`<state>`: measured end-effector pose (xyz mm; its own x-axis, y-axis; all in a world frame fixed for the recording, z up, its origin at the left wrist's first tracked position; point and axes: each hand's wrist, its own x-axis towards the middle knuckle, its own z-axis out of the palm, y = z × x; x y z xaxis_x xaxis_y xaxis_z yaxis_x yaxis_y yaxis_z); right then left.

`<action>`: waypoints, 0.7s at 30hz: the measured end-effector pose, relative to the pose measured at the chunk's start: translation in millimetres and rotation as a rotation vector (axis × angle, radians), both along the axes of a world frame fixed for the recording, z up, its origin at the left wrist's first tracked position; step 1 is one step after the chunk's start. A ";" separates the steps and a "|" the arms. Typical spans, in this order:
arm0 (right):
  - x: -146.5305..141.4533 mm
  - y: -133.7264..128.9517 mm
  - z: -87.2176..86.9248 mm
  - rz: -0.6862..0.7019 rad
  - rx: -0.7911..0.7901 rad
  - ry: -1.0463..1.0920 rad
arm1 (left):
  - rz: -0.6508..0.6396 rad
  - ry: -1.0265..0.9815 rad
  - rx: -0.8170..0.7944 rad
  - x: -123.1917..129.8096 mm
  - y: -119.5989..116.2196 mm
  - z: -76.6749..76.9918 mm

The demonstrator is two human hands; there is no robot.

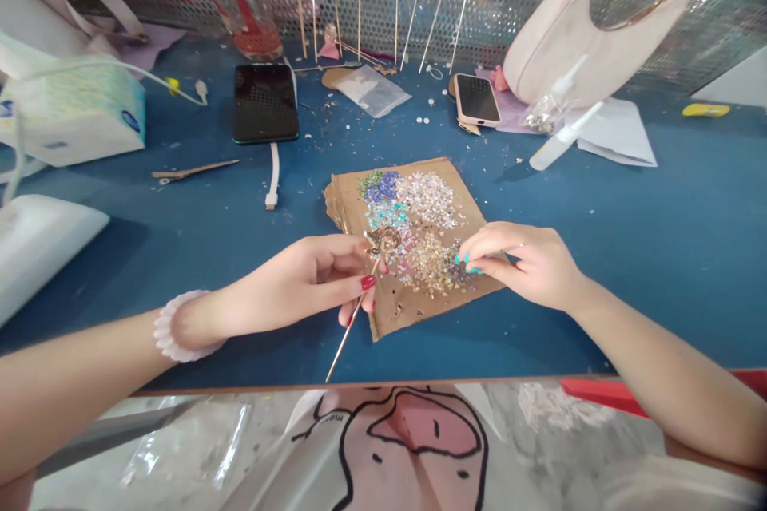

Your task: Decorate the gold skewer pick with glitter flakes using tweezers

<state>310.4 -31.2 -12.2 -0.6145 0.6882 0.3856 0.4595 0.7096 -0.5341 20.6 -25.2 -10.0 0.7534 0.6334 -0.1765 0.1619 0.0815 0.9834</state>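
Between the thumb and fingers of my left hand (327,275) is a thin stick (346,342), tilted, its lower end toward the table's front edge. A dark gold ornament (383,239) tops the stick, above the cardboard sheet (392,315). Heaps of small shiny chips cover this sheet: white chips (428,196), blue chips (382,186), turquoise chips (387,214) and gold chips (435,259). My right hand (527,263) is closed in a pinch at the dark grey chips (459,267) by the sheet's right side; what its fingertips hold is too small to make out.
Behind the cardboard lie a black tablet-like device (265,104), a clear plastic bag (375,90) and a phone (478,100). A white glue bottle (560,144) lies right, before a pale handbag (575,32). Several decorated sticks (365,8) stand along the mesh panel. Tweezers (195,170) lie left.
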 end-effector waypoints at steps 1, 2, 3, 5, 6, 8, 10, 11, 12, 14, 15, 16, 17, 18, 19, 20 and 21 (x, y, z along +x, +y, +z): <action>-0.3 -0.1 0.2 0.002 -0.001 -0.004 | 0.001 -0.006 0.005 0.0 0.5 -0.7; -0.7 -0.2 0.3 0.005 0.001 -0.009 | 0.004 -0.007 0.007 0.1 0.7 -1.0; -1.3 -0.2 0.3 0.010 0.004 -0.015 | 0.003 -0.006 0.006 0.3 0.7 -1.0; -2.3 -0.1 -0.4 0.019 0.006 -0.017 | 0.005 -0.003 0.003 0.7 0.1 -0.3; -2.7 0.0 -1.1 0.015 0.003 -0.010 | 0.007 0.000 0.003 0.8 -0.3 0.3; -3.1 0.2 -3.1 -0.005 -0.008 0.008 | 0.005 0.015 0.000 0.9 -1.1 2.0; -2.9 0.2 -5.0 -0.031 -0.023 0.016 | -0.003 0.034 -0.009 0.6 -1.5 3.7; -2.6 0.2 -5.6 -0.038 -0.030 0.013 | -0.008 0.041 -0.014 0.5 -1.7 4.5; -2.2 0.2 -6.0 -0.040 -0.036 0.008 | -0.012 0.046 -0.018 0.3 -1.8 5.2; -1.6 0.4 -5.8 -0.040 -0.041 0.003 | -0.015 0.047 -0.019 0.0 -1.9 6.0; -1.5 0.5 -5.4 -0.036 -0.042 0.003 | -0.016 0.047 -0.019 0.0 -1.8 6.2; -1.4 0.7 -5.0 -0.031 -0.043 0.004 | -0.016 0.048 -0.019 0.0 -1.7 6.3; -1.5 0.9 -4.6 -0.027 -0.045 0.004 | -0.016 0.048 -0.018 0.0 -1.6 6.3; -1.8 1.0 -4.3 -0.022 -0.046 0.004 | -0.015 0.049 -0.016 0.0 -1.5 6.1; -2.1 1.1 -4.1 -0.017 -0.046 0.007 | -0.014 0.049 -0.013 0.0 -1.5 5.9; -2.5 1.0 -4.0 -0.011 -0.044 0.011 | -0.013 0.049 -0.009 -0.1 -1.5 5.7; -3.0 0.7 -4.1 -0.006 -0.041 0.016 | -0.012 0.049 -0.009 -0.1 -1.6 5.5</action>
<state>307.5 -30.5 -16.3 -0.6040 0.7077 0.3666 0.4550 0.6838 -0.5704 20.5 -26.8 -4.5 0.7513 0.6225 -0.2191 0.2112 0.0878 0.9735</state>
